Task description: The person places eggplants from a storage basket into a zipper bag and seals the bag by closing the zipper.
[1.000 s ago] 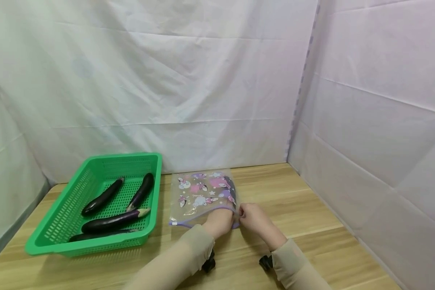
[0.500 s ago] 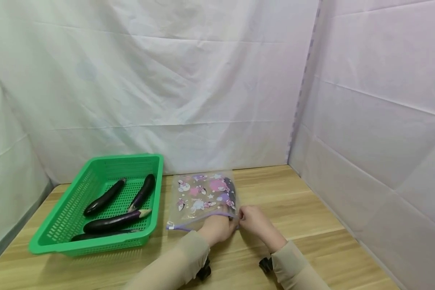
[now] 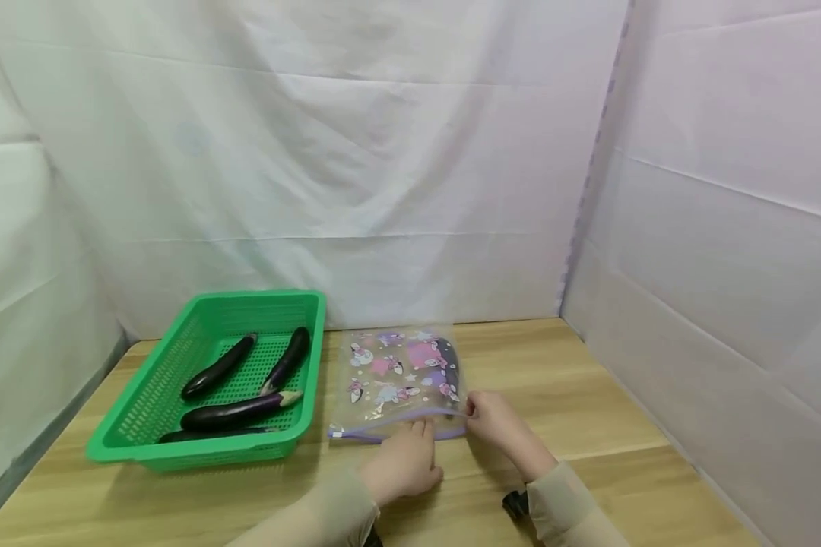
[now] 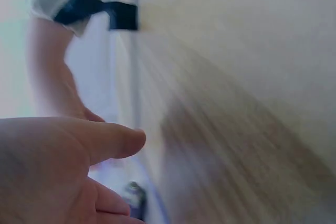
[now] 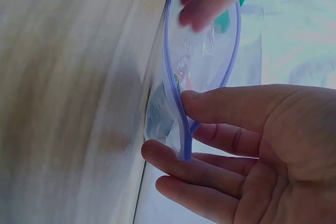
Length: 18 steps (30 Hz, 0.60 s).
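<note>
A clear zip bag [image 3: 376,395] printed with pink and purple cartoon figures lies flat, its purple-edged mouth toward me and parted. Inside, along its right side, shows a dark eggplant [image 3: 451,363], partly covered by the print. My right hand [image 3: 499,427] pinches the right corner of the mouth; the right wrist view shows the thumb [image 5: 210,106] against the purple zip strip. In front of the mouth is my left hand [image 3: 402,465], holding nothing, fingertips overlapping the opening. In the left wrist view its thumb [image 4: 118,139] is stretched out.
A green plastic basket [image 3: 308,380] stands to the left of the bag, with several eggplants [image 3: 236,414] in it. White cloth [image 3: 383,167] hangs behind and at both sides of the wooden table [image 3: 629,456]. A small white slider [image 3: 337,434] sits at the zip's left end.
My left hand has drawn back out of the bag toward me, its fingers now at the mouth. The right hand keeps its pinch on the corner. The head view has shifted slightly left.
</note>
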{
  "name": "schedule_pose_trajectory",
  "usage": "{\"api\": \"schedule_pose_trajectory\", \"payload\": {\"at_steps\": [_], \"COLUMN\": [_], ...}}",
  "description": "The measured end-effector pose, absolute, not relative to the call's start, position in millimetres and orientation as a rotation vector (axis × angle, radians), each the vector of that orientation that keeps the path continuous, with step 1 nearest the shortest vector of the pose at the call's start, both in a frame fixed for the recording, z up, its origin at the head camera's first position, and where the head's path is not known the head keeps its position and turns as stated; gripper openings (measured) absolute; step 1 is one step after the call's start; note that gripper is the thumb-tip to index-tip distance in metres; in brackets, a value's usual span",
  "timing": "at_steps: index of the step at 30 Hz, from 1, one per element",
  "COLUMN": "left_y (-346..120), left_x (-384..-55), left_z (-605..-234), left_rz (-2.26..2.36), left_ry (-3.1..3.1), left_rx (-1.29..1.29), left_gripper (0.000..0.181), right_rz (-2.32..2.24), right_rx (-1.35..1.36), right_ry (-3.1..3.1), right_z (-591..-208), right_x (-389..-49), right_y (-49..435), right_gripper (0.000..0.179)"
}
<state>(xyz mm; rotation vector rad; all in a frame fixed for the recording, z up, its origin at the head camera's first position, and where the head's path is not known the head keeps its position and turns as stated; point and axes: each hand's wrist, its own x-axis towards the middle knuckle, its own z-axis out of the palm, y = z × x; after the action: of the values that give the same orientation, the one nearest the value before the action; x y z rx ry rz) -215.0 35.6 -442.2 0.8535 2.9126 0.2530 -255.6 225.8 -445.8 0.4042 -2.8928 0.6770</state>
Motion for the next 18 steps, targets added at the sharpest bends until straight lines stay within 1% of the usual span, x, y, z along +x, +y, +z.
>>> {"api": "schedule_pose_trajectory", "payload": {"at_steps": [4,11,14,18], "left_y": [23,-13,-30,-49], "left_x": [-194,-168,-163,-158], "left_z": [-426,-402,-391,-378], "left_rz": [0.183,0.167,0.169,0.19], "left_ry": [2.893,2.929,2.979,3.027], "left_rx": [1.005,1.226,1.252,1.257], "left_gripper": [0.076,0.06,0.055,0.052], "right_rz": [0.693,0.674,0.679,0.702], "right_rx": [0.358,0.354,0.378,0.391], "right_ry": [-2.896,-2.91,-2.916,-2.926], "right_z": [-446,-446,-445,-445], "right_x": [-250,-248,-251,-255], "right_y": [232,237,234,230], "right_gripper": [0.018,0.018,0.017,0.016]}}
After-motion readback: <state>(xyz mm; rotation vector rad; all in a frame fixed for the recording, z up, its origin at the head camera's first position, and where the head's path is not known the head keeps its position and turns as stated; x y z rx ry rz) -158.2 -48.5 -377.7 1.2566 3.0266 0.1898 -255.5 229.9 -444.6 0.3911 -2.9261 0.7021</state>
